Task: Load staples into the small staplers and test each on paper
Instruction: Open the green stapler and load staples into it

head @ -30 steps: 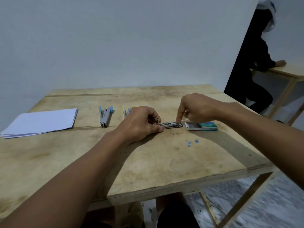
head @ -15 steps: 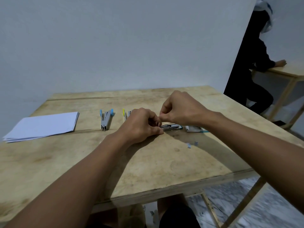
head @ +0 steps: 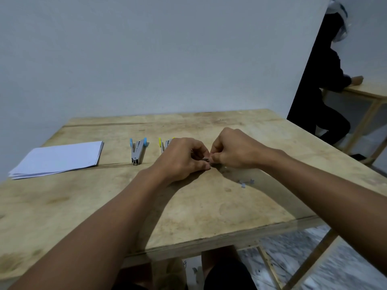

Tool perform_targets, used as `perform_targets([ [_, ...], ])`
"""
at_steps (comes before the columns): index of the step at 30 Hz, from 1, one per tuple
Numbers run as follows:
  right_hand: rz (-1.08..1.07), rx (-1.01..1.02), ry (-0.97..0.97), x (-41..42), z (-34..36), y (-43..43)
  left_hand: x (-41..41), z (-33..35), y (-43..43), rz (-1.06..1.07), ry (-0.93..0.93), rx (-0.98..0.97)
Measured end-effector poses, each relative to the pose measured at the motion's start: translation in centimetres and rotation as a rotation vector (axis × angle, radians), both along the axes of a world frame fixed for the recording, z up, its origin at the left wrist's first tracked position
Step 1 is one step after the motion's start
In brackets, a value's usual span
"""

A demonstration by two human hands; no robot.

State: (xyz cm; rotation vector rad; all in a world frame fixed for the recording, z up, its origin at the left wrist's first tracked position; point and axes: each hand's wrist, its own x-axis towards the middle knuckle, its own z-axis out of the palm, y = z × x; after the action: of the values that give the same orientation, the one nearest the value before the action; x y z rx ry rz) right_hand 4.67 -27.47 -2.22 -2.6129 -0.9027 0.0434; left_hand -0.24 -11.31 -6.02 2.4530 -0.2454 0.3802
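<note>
My left hand (head: pixel 184 158) grips a small stapler (head: pixel 209 161) lying on the wooden table (head: pixel 188 206); only a thin metal sliver of it shows between my hands. My right hand (head: pixel 232 149) has its fingers curled, and its fingertips pinch the same stapler right beside my left fingertips. A blue-handled stapler (head: pixel 138 150) lies free to the left. Behind my left hand a yellow-handled stapler (head: pixel 163 144) is partly hidden. A stack of white paper (head: pixel 58 159) lies at the far left. The staple box is hidden behind my right hand.
Several loose staple bits (head: pixel 245 183) lie on the table under my right forearm. A person in dark clothes (head: pixel 326 84) sits at another wooden table (head: pixel 368 91) at the right. The table's near edge (head: pixel 209 245) runs below my forearms.
My right hand left the stapler's far tip, moved left and now meets my left hand. It now covers the staple box. The view has tilted slightly.
</note>
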Motion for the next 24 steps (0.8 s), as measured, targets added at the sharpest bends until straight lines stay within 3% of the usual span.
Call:
perform_targets([
  [9,-0.031,-0.147,-0.004,1.5,0.6,-2.3,-0.1,0.5,-0.2,0.022,0.046,0.044],
  [11,-0.019,-0.158,-0.019,1.6,0.4,-2.3,-0.2,1.1,-0.3,0.002,0.07,0.176],
  [15,0.001,-0.179,-0.004,1.9,0.6,-2.3,-0.8,3.6,0.5,0.087,0.251,0.654],
  [17,0.009,-0.177,0.009,2.1,0.5,-2.6,-1.3,5.1,1.4,0.155,0.278,0.716],
  [18,0.014,-0.171,0.011,2.2,0.4,-2.8,-1.4,5.7,2.0,0.161,0.246,0.644],
  [22,0.012,-0.123,-0.005,2.5,-0.2,-3.2,-1.4,5.9,1.9,0.109,0.018,0.061],
  [24,-0.001,-0.069,0.036,2.6,-0.3,-3.3,-1.0,4.4,0.5,0.094,-0.048,-0.106],
])
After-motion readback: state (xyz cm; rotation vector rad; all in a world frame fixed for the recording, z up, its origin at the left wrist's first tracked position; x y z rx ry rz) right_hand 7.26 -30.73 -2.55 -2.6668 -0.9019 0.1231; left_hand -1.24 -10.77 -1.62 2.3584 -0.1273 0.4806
